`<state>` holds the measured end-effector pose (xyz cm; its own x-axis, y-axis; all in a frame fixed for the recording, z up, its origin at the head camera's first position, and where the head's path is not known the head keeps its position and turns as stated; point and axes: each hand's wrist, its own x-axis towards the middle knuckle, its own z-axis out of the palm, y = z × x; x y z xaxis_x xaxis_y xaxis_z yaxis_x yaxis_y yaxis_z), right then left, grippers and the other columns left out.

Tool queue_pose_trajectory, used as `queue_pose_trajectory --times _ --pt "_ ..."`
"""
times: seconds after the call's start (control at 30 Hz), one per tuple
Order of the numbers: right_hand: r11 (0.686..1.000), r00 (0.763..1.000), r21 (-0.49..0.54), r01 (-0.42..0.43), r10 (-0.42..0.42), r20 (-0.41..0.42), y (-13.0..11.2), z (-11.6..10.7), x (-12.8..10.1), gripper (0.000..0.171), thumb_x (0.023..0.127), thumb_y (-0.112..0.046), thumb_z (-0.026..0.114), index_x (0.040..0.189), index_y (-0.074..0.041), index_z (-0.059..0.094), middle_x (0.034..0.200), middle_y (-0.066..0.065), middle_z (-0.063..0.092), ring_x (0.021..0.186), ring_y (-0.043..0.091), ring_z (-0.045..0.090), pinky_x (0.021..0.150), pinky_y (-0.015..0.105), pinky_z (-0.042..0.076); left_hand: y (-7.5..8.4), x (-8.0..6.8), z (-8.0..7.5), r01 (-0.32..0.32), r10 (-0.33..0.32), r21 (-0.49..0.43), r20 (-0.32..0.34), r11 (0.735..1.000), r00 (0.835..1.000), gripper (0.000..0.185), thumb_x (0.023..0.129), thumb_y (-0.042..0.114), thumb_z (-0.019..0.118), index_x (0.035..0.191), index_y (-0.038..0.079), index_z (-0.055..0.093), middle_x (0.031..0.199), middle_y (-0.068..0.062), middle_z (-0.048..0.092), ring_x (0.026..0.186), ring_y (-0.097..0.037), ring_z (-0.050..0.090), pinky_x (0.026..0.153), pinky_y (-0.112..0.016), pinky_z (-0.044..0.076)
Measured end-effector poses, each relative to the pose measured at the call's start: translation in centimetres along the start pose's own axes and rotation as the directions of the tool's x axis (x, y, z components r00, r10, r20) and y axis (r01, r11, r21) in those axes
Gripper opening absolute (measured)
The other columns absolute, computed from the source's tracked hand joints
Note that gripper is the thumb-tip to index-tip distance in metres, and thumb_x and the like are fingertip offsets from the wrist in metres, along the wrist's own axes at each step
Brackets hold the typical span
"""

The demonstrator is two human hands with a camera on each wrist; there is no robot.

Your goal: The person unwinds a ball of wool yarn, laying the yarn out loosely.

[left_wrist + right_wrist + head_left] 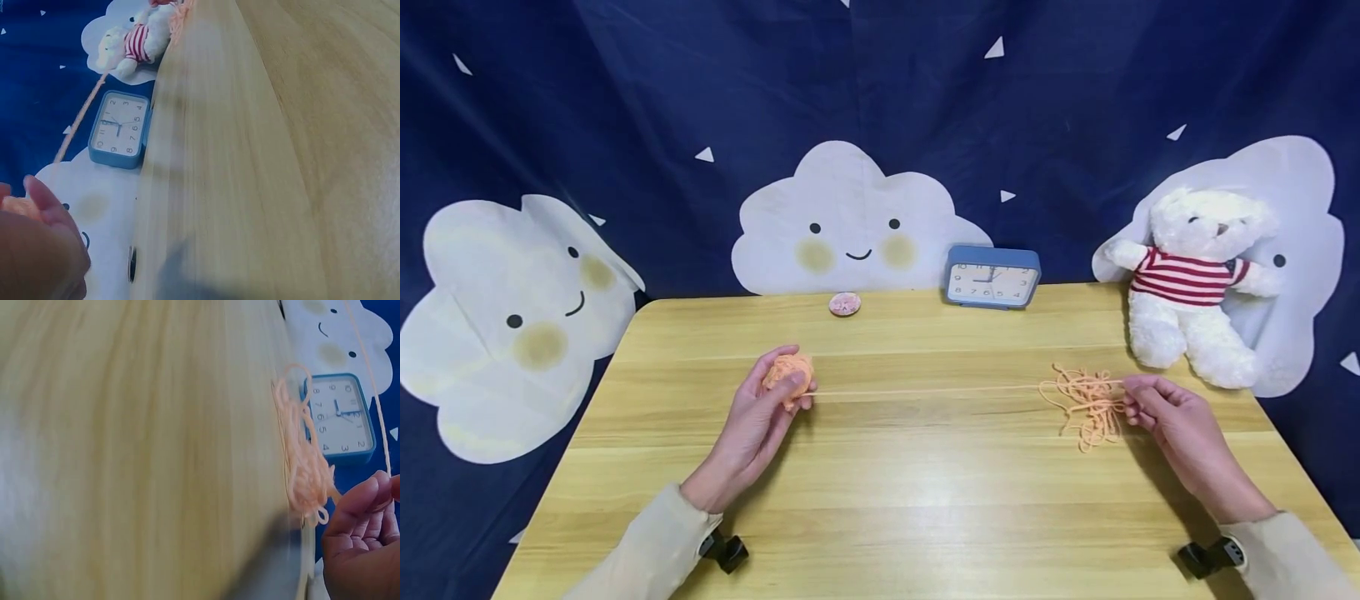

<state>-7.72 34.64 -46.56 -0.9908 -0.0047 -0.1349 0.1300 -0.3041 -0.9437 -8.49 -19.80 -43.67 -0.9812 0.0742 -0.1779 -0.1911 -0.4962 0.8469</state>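
Note:
My left hand (767, 400) grips a small ball of orange yarn (788, 374) just above the wooden table (880, 492), left of centre. A taut orange strand (925, 390) runs from the ball rightwards to my right hand (1138, 398), which pinches it between thumb and forefinger. A loose tangle of the same yarn (1086, 404) lies on the table right beside my right fingers. In the left wrist view my thumb (47, 203) lies over the yarn ball (19, 205). The right wrist view shows the tangle (306, 472) and the strand (372, 381) leading off from my fingers (365, 506).
A blue alarm clock (992, 277) stands at the table's back edge, with a small pink round object (845, 304) to its left. A white teddy bear in a striped shirt (1191, 283) sits at the back right. Dark blue cloud-print cloth hangs behind.

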Motion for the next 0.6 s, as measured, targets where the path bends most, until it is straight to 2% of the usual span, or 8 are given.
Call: queue_pose_trajectory --times 0.1,0.17,0.37,0.47,0.6 --pt "1.0 1.0 -0.009 0.006 -0.006 -0.01 -0.1 -0.5 0.0 0.028 0.113 0.001 0.054 0.108 -0.007 0.08 0.094 0.003 0.074 0.08 0.01 0.069 0.071 0.019 0.059 0.0 -0.1 0.0 0.015 -0.014 0.045 -0.034 0.999 0.999 0.058 0.106 -0.005 0.064 0.158 0.008 0.044 0.125 -0.014 0.058 0.091 -0.02 0.071 0.072 -0.023 0.058" --pt "1.0 1.0 -0.001 0.016 -0.016 -0.013 -0.1 -0.8 0.0 0.029 0.113 0.001 0.053 0.107 -0.007 0.081 0.094 0.003 0.074 0.079 0.01 0.069 0.07 0.019 0.059 -0.1 -0.1 -0.1 0.019 -0.017 0.046 -0.032 0.999 0.999 0.058 0.106 -0.006 0.061 0.159 0.008 0.042 0.128 -0.017 0.062 0.093 -0.022 0.072 0.072 -0.024 0.059" --pt "1.0 0.999 0.007 0.024 -0.024 -0.027 -0.1 -1.4 0.1 0.029 0.113 0.0 0.054 0.106 -0.007 0.081 0.092 0.003 0.073 0.078 0.01 0.069 0.069 0.019 0.059 0.1 -0.3 -0.3 0.01 -0.014 0.053 0.081 0.999 0.997 0.04 0.111 0.005 0.037 0.15 -0.003 0.041 0.133 -0.019 0.071 0.116 -0.029 0.07 0.088 -0.033 0.06" --pt "1.0 0.999 -0.017 0.005 -0.005 -0.043 -0.1 -1.5 0.1 0.028 0.113 -0.002 0.055 0.105 -0.009 0.081 0.093 0.002 0.074 0.078 0.009 0.069 0.069 0.019 0.059 0.1 -0.4 -0.4 0.038 -0.042 0.034 0.122 0.999 0.992 0.038 0.111 0.011 0.033 0.145 -0.003 0.043 0.133 -0.016 0.07 0.112 -0.028 0.067 0.086 -0.029 0.057" --pt "0.996 0.998 -0.069 -0.051 0.048 -0.047 0.0 -1.7 0.1 0.027 0.113 -0.004 0.057 0.105 -0.011 0.082 0.095 0.0 0.076 0.081 0.008 0.069 0.07 0.019 0.059 0.2 -0.5 -0.3 0.08 -0.078 -0.018 0.09 0.997 0.993 0.037 0.11 0.011 0.035 0.143 -0.002 0.044 0.129 -0.012 0.064 0.104 -0.022 0.064 0.085 -0.026 0.055"
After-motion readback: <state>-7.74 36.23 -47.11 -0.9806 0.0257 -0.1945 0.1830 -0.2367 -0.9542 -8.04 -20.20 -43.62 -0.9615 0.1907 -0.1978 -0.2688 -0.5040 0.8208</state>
